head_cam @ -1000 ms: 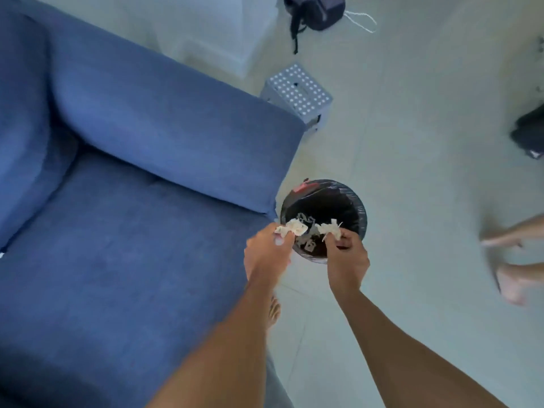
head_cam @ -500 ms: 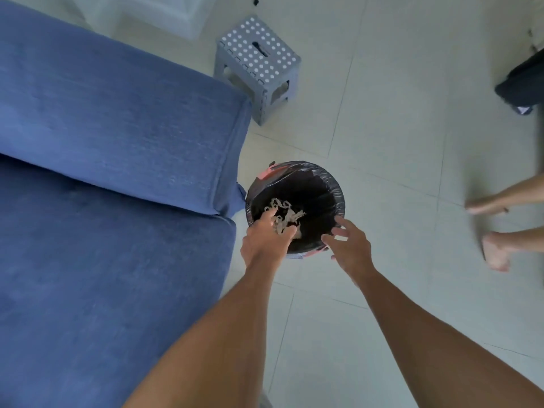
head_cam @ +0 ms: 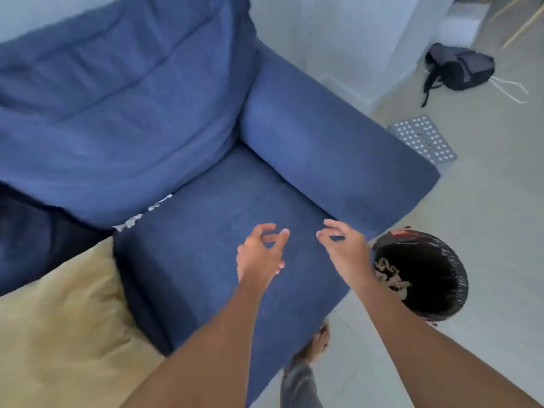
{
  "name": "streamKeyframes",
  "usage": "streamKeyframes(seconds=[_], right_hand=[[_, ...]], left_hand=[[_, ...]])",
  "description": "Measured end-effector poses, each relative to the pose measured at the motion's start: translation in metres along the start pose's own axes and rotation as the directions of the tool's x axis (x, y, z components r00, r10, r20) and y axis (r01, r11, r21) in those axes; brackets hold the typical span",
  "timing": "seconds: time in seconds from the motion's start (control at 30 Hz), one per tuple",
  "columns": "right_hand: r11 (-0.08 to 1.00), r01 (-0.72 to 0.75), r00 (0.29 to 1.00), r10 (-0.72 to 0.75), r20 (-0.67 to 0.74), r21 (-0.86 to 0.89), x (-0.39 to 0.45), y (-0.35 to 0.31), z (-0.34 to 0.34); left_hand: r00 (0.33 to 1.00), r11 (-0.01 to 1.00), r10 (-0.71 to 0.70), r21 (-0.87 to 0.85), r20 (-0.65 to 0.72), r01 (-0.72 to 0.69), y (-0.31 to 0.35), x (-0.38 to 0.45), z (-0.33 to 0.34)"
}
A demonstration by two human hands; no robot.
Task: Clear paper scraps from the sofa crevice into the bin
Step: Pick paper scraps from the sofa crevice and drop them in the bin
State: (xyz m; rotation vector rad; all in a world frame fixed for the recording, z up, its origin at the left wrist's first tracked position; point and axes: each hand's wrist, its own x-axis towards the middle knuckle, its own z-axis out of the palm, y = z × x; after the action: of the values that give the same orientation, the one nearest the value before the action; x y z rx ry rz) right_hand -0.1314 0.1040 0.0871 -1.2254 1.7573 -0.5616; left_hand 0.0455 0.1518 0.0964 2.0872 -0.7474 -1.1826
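White paper scraps remain wedged in the sofa crevice, where the back cushion meets the seat cushion. The visible run of scraps lies up and to the left of both hands, with its long axis following the crevice line, rising from lower left to upper right. Both hands hover over the seat cushion, apart from each other and apart from the scraps. The left hand is the nearer of the two to the scraps; the right hand sits further off, just beside the bin, which stands on the floor to its right at the front corner of the sofa. Both hands are empty, with fingers spread and loosely curled, nothing pinched between them. Each forearm extends forward and slightly leftward, palms facing down. More scraps already lie inside the bin. The next reach likely runs leftward and away from the body along the seat surface, and the left hand appears better placed to lead it.
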Motion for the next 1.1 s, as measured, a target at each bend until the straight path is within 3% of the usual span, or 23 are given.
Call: streamKeyframes(seconds=[0.2,0.4,0.57,0.8,0.9,1.03,1.1], right_hand=[[0.984,0.172,0.960,-0.159,0.232,-0.038,-0.013,-0.105,0.137],[0.942,0.305,0.901,-0.239,0.363,-0.138,0.000,-0.141,0.275],[0.884,0.388,0.872,-0.262,0.413,-0.260,0.034,-0.127,0.372],[0.740,0.439,0.899,-0.364,0.245,-0.509,0.074,-0.119,0.469],[0.703,0.401,0.910,-0.379,0.168,-0.588,0.080,-0.116,0.489],[0.754,0.357,0.929,-0.348,0.125,-0.552,0.089,-0.114,0.500],[0.779,0.348,0.935,-0.331,0.129,-0.522,0.091,-0.116,0.499]], left_hand=[[0.927,0.983,-0.156,-0.150,-0.341,0.109,-0.051,0.041,-0.176],[0.847,0.879,-0.379,-0.430,-0.372,0.204,-0.110,0.107,-0.228],[0.795,0.844,-0.444,-0.490,-0.413,0.217,-0.143,0.174,-0.234],[0.764,0.843,-0.495,-0.442,-0.413,0.308,-0.191,0.260,-0.241],[0.721,0.874,-0.481,-0.340,-0.498,0.348,-0.194,0.276,-0.243],[0.645,0.830,-0.552,-0.420,-0.528,0.367,-0.190,0.288,-0.244],[0.642,0.840,-0.541,-0.390,-0.543,0.378,-0.186,0.288,-0.244]])
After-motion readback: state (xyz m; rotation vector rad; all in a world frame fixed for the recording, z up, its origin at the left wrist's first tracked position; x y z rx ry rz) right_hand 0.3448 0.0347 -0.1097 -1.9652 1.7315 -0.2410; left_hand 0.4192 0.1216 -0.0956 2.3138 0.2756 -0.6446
